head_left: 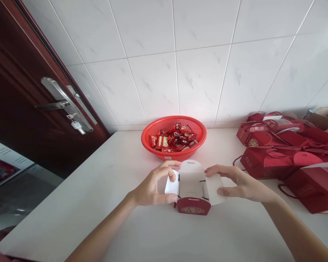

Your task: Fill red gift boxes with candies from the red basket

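On white tabletop point(98, 174), open red box point(193, 201), white inside, left grip point(155, 185) and right grip point(235, 182) holding side flaps point(213, 185)

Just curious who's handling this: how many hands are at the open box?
2: the left hand at the left flap of the open box, the right hand at its right flap.

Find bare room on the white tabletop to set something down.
Free: left of the round red plastic basket and left hand; nearer than the open red-and-white cardboard box, between forearms. Crowded: right, with red cardboard boxes.
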Motion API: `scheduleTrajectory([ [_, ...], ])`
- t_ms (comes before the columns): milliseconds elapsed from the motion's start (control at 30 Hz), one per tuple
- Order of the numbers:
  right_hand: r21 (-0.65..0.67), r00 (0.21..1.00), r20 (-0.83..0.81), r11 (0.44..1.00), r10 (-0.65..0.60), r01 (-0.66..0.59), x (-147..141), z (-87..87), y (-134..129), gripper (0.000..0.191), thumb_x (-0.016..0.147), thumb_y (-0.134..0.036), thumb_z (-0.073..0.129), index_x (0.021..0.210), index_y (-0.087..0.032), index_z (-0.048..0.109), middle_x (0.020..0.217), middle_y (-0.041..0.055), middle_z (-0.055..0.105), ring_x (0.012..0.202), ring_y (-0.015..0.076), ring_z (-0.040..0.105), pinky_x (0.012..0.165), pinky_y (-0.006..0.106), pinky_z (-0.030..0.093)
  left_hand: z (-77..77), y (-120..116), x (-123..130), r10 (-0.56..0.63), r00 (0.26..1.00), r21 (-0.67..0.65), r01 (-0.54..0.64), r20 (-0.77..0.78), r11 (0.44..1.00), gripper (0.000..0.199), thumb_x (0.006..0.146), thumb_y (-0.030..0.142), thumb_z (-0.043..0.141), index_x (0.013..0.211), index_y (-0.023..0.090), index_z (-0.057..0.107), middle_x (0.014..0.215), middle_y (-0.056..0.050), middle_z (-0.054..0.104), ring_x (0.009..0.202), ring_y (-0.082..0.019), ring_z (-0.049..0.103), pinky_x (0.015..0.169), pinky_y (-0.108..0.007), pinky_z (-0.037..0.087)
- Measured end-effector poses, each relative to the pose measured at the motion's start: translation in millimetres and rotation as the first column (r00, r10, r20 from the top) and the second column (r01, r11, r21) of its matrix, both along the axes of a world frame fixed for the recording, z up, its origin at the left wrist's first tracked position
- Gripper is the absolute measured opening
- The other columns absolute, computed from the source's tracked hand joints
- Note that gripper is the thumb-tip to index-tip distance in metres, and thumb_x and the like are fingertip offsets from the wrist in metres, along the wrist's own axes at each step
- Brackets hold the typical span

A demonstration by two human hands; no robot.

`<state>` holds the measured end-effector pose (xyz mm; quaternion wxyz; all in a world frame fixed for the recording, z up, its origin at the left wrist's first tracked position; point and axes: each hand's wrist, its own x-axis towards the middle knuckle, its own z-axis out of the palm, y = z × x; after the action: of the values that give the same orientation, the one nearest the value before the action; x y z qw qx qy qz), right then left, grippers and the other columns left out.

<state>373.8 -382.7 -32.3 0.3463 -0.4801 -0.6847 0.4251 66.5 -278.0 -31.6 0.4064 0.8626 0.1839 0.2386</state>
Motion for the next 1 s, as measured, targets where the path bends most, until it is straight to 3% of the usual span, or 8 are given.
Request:
scheduleTrajectory([
  [100, -0.018, 0.999, 0.041, 0.999, -0.032, 0.033, 0, -9.2, 1, 0.046, 0.083, -0.044, 0.076, 0.127, -0.031, 0.069, 0.135, 0.0081, 0.069, 0.122, 0.0308, 0.065, 0.100, 0.047, 0.056, -6.3, 0, -6, 0.015, 1.000, -0.030, -0.015, -0.009, 0.999, 0.034, 0.076, 0.039, 0.081, 0.088, 0.021, 0.054, 0.149, -0.017, 0.053, 0.133, -0.034, 0.056, 0.109, -0.051, 0.046],
  [267, -0.006, 0.998, 0.053, 0.999, -0.036, 0.036, -2, -11.8, 2, 0.049, 0.083, -0.046, 0.078, 0.129, -0.032, 0.069, 0.139, 0.0090, 0.067, 0.128, 0.0327, 0.061, 0.107, 0.052, 0.051, -9.1, 1, -11, -0.005, 0.999, -0.018, 0.005, -0.035, 1.000, 0.047, 0.080, 0.041, 0.077, 0.122, 0.024, 0.062, 0.152, -0.016, 0.051, 0.138, -0.033, 0.052, 0.114, -0.051, 0.043],
  [500, 0.019, 0.994, -0.099, 0.999, -0.041, 0.043, -12, 1.7, 1, 0.043, 0.089, -0.056, 0.068, 0.120, -0.026, 0.073, 0.127, 0.0110, 0.070, 0.109, 0.0282, 0.069, 0.093, 0.042, 0.058, 4.6, -3, -8, -0.013, 0.998, 0.005, 0.013, -0.069, 1.000, 0.053, 0.083, 0.059, 0.074, 0.124, 0.026, 0.068, 0.152, -0.015, 0.051, 0.141, -0.035, 0.049, 0.114, -0.052, 0.043],
  [633, -0.017, 0.976, -0.162, 0.990, -0.144, 0.143, -11, -0.5, 4, 0.052, 0.088, -0.066, 0.063, 0.121, -0.027, 0.072, 0.098, 0.0084, 0.074, 0.091, 0.0262, 0.070, 0.084, 0.041, 0.058, 19.8, 4, -5, -0.034, 0.999, 0.012, 0.034, -0.023, 0.999, 0.055, 0.087, 0.064, 0.068, 0.125, 0.025, 0.069, 0.150, -0.016, 0.053, 0.138, -0.035, 0.051, 0.114, -0.052, 0.043],
  [767, -0.006, 0.942, -0.183, 0.958, -0.282, 0.286, -13, -15.6, 11, 0.052, 0.090, -0.070, 0.055, 0.111, -0.026, 0.075, 0.076, 0.0039, 0.068, 0.085, 0.0257, 0.067, 0.090, 0.041, 0.053, 32.5, 33, 3, 0.058, 0.995, 0.050, -0.062, 0.076, 0.997, 0.034, 0.093, 0.048, 0.068, 0.115, 0.023, 0.073, 0.137, -0.013, 0.064, 0.133, -0.030, 0.057, 0.113, -0.046, 0.045],
  [867, -0.030, 0.891, -0.169, 0.906, -0.422, 0.423, -21, -29.7, 17, 0.052, 0.089, -0.071, 0.053, 0.095, -0.025, 0.076, 0.067, 0.0029, 0.064, 0.077, 0.0249, 0.065, 0.084, 0.038, 0.052, 36.8, 71, 15, 0.117, 0.987, 0.045, -0.123, 0.113, 0.991, 0.026, 0.091, 0.038, 0.069, 0.109, 0.020, 0.074, 0.125, -0.012, 0.070, 0.120, -0.026, 0.065, 0.101, -0.038, 0.054],
  [1000, -0.045, 0.857, -0.192, 0.877, -0.478, 0.479, -30, -48.9, 25, 0.058, 0.081, -0.078, 0.057, 0.082, -0.024, 0.076, 0.061, 0.0028, 0.061, 0.068, 0.0244, 0.064, 0.072, 0.033, 0.052, 39.7, 125, 39, 0.227, 0.973, 0.168, -0.218, -0.038, 0.961, 0.019, 0.086, 0.027, 0.069, 0.100, 0.017, 0.075, 0.111, -0.010, 0.075, 0.100, -0.021, 0.070, 0.092, -0.033, 0.056],
])
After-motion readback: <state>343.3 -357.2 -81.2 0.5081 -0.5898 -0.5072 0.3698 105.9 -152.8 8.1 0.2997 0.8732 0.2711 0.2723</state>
